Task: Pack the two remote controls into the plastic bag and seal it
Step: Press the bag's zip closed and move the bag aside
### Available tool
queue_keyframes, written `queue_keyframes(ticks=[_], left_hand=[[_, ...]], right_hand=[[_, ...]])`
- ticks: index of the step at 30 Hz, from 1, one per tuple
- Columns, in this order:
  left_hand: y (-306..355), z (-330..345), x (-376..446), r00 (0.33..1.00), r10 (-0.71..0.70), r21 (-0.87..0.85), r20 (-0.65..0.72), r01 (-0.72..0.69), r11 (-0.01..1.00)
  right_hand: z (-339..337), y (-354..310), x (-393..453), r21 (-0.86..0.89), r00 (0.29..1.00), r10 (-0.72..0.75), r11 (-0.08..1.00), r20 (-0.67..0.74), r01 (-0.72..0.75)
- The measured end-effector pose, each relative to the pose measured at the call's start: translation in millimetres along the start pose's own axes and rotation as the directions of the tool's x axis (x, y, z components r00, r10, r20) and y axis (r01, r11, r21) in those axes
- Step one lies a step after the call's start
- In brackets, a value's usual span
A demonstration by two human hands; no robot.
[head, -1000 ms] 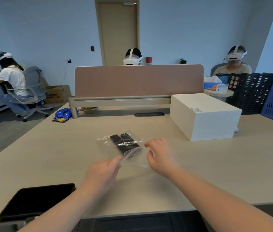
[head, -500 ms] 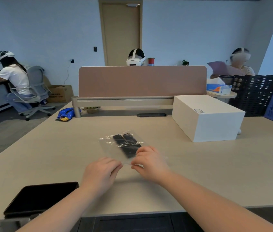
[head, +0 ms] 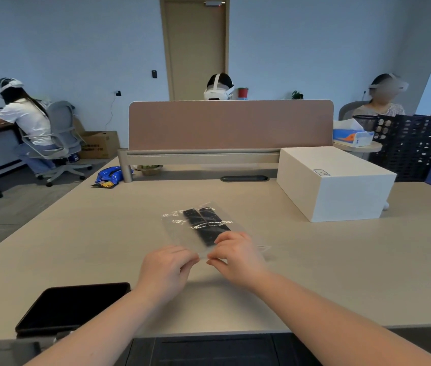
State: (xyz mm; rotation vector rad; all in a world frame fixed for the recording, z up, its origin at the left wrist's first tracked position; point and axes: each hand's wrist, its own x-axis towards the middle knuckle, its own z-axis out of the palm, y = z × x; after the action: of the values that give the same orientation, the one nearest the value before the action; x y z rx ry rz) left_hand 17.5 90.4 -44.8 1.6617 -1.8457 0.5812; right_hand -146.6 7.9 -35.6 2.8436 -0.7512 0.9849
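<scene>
Remote controls [head: 204,225], two of them, black and slim, lie side by side inside the plastic bag [head: 182,233], running from the bag's far end down toward the person. That bag is clear and crinkled, catching white glints of light across its middle, and it rests flat on the pale counter [head: 341,260], its near edge lifted slightly where the fingers meet it.

Sweeping from the left of the bag: a dark flat tablet [head: 74,307] sits at the counter's near edge, well to the left and closer to the person than the bag. Next, the left hand [head: 165,270], thumb and forefinger pinched together on the bag's near edge, just left of its middle. Right beside it, almost touching, the right hand [head: 238,256] pinches that same edge, its knuckles covering the near tips of the remotes. Whether the strip between the two hands is pressed closed cannot be told.

Further right and beyond the bag stands a white box [head: 336,186], well apart from it. Behind the bag, across the counter, runs a pinkish divider panel [head: 230,125], with a blue snack packet [head: 108,175] near its left post.
</scene>
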Motion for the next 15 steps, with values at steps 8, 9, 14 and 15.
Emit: queue_keyframes(ticks=[8,9,14,15], left_hand=[[-3.8,-0.4,-1.7,1.000,0.013,-0.074,0.004,-0.012,0.997],[-4.2,-0.8,-1.4,1.000,0.013,-0.079,0.003,-0.013,0.997],[-4.3,-2.1,-1.7,1.000,0.003,-0.092,0.017,-0.002,0.996],[-4.4,-2.0,-2.0,1.000,0.002,-0.094,0.022,0.000,0.996]], right_hand=[[7.2,-3.4,0.4,0.041,1.000,-0.004,0.999,0.008,0.003],[7.6,-3.6,0.5,0.034,1.000,-0.012,0.999,-0.001,0.012],[12.9,-7.5,2.0,-0.013,0.997,-0.069,0.998,-0.033,0.069],[13.9,-8.0,2.8,-0.038,0.997,-0.073,0.997,-0.036,0.071]])
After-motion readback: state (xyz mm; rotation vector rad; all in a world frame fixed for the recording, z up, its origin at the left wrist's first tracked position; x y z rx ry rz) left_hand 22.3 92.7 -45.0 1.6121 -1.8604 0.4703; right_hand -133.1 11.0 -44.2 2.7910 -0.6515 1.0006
